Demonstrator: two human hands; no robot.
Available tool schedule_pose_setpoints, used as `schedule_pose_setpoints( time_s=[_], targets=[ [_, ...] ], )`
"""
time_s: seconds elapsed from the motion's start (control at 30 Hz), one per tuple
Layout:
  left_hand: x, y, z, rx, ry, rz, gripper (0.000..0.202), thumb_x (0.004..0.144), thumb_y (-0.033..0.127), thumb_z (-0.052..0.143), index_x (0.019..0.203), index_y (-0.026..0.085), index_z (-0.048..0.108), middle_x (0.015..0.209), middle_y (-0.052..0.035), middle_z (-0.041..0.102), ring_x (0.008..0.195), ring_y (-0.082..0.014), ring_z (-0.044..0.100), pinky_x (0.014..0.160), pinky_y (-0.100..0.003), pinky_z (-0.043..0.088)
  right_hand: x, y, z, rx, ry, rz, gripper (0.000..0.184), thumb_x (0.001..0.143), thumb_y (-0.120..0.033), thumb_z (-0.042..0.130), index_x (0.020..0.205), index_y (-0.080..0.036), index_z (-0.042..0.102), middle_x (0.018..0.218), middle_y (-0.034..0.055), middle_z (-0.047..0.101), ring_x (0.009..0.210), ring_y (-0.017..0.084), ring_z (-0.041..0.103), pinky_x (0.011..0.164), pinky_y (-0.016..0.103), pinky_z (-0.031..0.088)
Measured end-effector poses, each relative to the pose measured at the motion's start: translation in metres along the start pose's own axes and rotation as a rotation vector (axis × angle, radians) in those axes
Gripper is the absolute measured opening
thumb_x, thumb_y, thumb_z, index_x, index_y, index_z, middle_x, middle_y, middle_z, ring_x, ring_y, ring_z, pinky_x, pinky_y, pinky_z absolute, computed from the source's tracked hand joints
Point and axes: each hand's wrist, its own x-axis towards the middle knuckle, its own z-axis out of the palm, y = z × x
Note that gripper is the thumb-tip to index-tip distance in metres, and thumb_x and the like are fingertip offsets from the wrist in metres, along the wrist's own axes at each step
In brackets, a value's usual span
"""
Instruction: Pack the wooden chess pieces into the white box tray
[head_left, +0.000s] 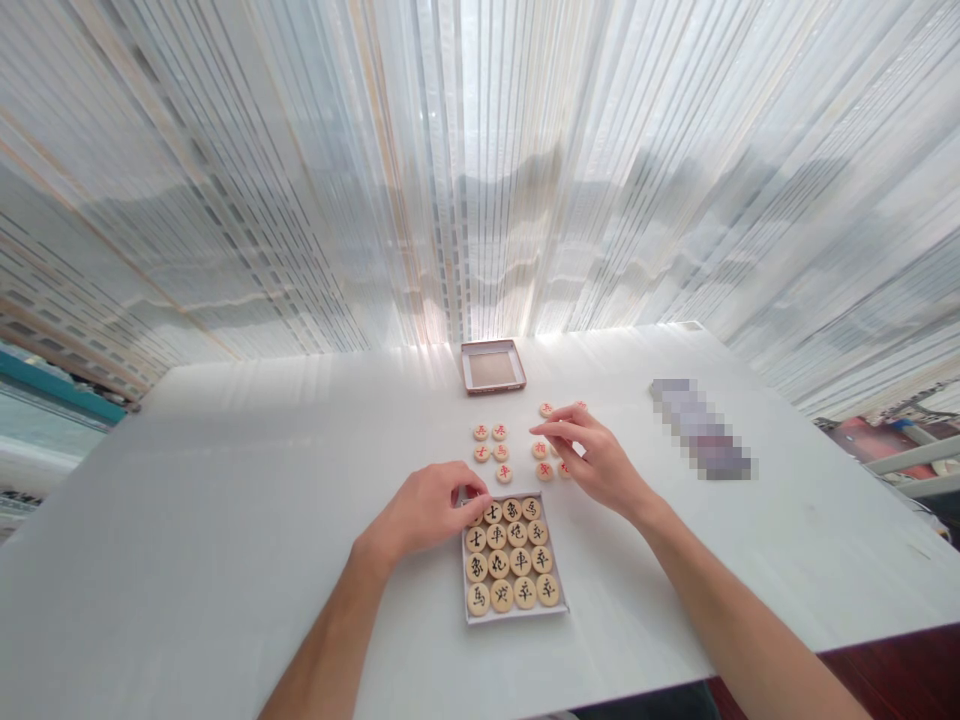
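White table (262,500): left grip (427,505) at corner of box (517,618), can't tell if closed. Right grip (596,455) parted over red pieces (541,450); light touch avoids nudges.

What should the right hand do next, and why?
I'd probably have the right hand pinch a nearby red-marked piece: that piece lies loose on the table, while the left hand is at a corner of the box.

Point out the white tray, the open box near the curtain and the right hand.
White tray (517,617), head view: its near rim.
Open box (493,370), head view: its bare inside floor.
Right hand (597,456), head view: back of the hand.
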Motion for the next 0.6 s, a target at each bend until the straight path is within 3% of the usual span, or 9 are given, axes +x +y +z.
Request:
schedule_pose_setpoints(
  time_s=[0.17, 0.6],
  targets=[
    [0.0, 0.0002, -0.0003, 0.001, -0.003, 0.001, 0.021, 0.09, 0.041, 0.057, 0.09, 0.028, 0.074, 0.088, 0.002, 0.071, 0.072, -0.0153, 0.058, 0.066, -0.026, 0.043, 0.001, -0.0033, -0.0009, 0.033, 0.015, 0.014, 0.028, 0.1, -0.02, 0.047, 0.118, -0.028, 0.067, 0.107, 0.0079, 0.06, 0.089, 0.02, 0.061, 0.075, 0.035, 0.055],
    [0.0004, 0.0, 0.0, 0.001, -0.005, 0.011, 0.023, 0.09, 0.041, 0.057, 0.091, 0.026, 0.075, 0.09, 0.0003, 0.072, 0.073, -0.0163, 0.059, 0.067, -0.027, 0.044, 0.0014, -0.0045, -0.0011, 0.091, 0.039, 0.11, 0.02, 0.095, -0.023, 0.055, 0.111, -0.024, 0.068, 0.099, 0.0056, 0.071, 0.087, 0.02, 0.068, 0.077, 0.034, 0.058]
  ],
)
